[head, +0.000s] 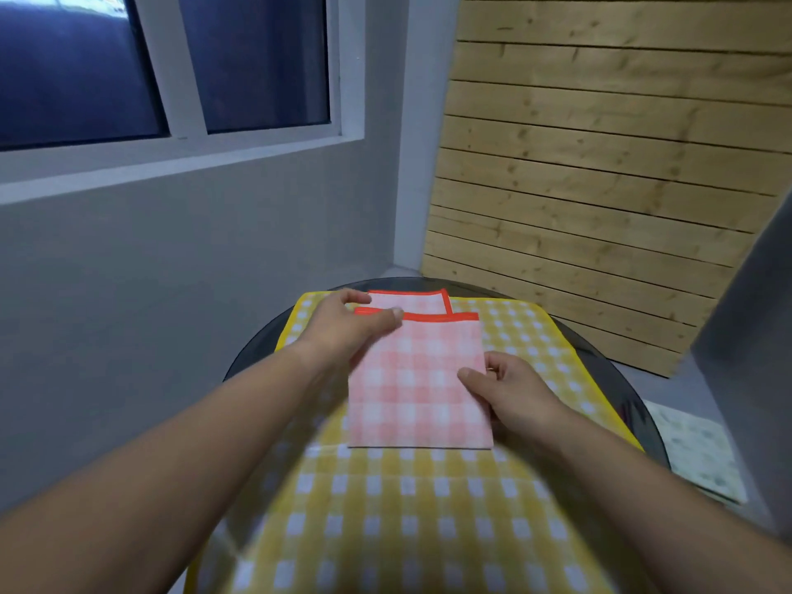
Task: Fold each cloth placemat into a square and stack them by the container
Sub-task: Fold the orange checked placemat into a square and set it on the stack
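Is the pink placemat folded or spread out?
Folded. The pink placemat shows two stacked layers, the upper orange edge short of the lower one.

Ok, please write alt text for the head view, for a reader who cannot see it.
Two hands hold a folded pink placemat with an orange border on a yellow placemat over a dark round table. The left hand holds its far edge, the right hand its right edge.

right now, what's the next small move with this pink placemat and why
Probably slide the top flap of the pink placemat forward: the left hand pinches its orange edge, which stops short of the lower layer's far edge, while the right hand holds the right side. Matching borders should square the fold.
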Demonstrator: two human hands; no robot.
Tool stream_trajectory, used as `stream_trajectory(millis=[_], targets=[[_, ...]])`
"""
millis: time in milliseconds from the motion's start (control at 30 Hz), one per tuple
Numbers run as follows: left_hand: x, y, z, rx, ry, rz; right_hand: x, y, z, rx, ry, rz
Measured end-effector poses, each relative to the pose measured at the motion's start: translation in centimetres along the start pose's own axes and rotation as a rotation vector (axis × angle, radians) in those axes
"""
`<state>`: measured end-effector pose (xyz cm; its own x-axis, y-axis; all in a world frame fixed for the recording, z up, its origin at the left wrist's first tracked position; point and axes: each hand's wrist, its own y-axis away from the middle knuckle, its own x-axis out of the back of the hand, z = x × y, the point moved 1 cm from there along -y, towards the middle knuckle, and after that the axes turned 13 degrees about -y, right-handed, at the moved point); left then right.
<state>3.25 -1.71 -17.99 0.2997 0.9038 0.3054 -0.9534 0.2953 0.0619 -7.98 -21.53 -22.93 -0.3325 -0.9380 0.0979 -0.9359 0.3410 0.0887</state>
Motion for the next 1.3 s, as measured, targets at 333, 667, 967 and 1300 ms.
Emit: stream_trajectory(millis=[333, 667, 967, 1300], targets=[[0.1, 0.2, -5.5, 0.156, -0.56, -0.143, -0.4, -1.3, 2.1, 0.013, 0.131, 0.193], [-0.5, 1.2, -6.4, -0.042, -0.836, -0.141, -0.8, -0.2, 2.3, 0.105, 0.38, 0.18], [-2.2, 2.1, -7.8, -0.288, -1.267, -0.135, -1.6, 0.4, 2.8, 0.123, 0.823, 0.156], [-2.7, 0.5, -7.5, -0.354, -1.357, -0.312, -2.5, -0.7, 1.7, 0.281, 1.052, -0.022]])
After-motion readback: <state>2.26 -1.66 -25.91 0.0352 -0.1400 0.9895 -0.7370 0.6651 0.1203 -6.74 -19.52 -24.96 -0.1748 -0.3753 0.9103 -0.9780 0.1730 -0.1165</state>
